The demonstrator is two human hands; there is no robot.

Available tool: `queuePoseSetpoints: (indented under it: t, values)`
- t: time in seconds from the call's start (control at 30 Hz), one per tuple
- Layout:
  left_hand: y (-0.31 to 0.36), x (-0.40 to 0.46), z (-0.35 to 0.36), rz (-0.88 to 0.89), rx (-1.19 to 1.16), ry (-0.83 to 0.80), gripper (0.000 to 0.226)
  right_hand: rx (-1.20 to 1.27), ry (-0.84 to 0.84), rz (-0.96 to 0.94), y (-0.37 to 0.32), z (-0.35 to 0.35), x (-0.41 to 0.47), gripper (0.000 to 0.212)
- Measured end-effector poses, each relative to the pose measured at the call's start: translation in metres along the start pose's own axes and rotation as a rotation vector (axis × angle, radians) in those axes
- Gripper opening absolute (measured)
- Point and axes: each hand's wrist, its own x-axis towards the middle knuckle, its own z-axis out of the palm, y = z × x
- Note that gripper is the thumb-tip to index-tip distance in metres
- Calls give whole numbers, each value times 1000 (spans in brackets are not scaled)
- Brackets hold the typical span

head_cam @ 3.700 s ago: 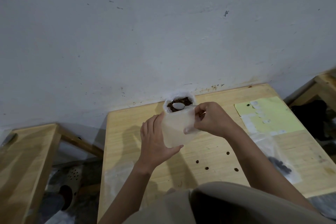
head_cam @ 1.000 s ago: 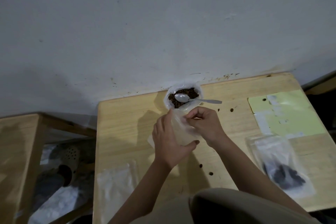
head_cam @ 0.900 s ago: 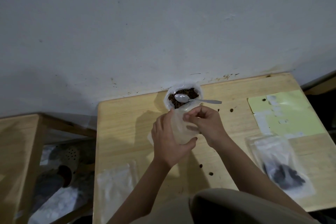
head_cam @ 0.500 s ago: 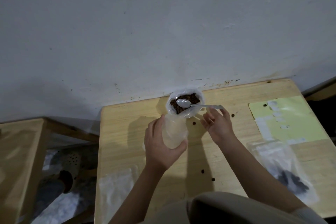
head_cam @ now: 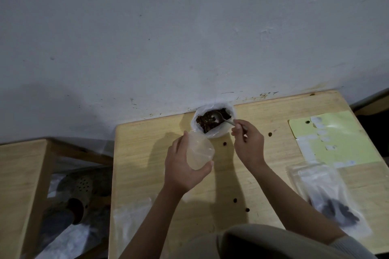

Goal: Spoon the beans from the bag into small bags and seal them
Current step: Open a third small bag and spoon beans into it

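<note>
Now | 1 spoon [head_cam: 221,117] | 1 bean bag [head_cam: 212,121] | 4 loose beans [head_cam: 224,143]

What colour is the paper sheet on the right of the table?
Light yellow-green sheet with white stickers on it, seen in the head view.

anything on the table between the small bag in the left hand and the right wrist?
Head view: one loose bean on bare table, between the small bag in the left hand and the right hand.
</note>
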Motion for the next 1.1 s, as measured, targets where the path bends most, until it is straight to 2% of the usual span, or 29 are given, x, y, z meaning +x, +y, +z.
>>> queuePoseSetpoints:
  t: [0.1, 0.2, 0.3, 0.53, 0.73, 0.93, 1.1]
  values:
    - [-5, 10, 4, -10, 42, -159, 105, 165, 12, 291, 0, 12, -1, 19]
    - [-8, 16, 8, -7, 66, -215, 105, 407, 32, 581, -3, 21, 2, 20]
    - [-9, 19, 8, -5, 68, -206, 106, 511, 72, 671, -7, 21, 6, 20]
    - [-9, 16, 2, -1, 114, -76, 108, 590, 105, 650, -15, -4, 5, 21]
    - [-9, 18, -3, -20, 208, 9, 110, 606, 13, 514, -24, -36, -4, 23]
    - [1, 20, -4, 39, 230, 37, 106, 594, -120, 354, -37, -57, -13, 24]
    - [5, 18, -1, 78, 207, 54, 102, 535, -96, 290, -40, -59, -11, 26]
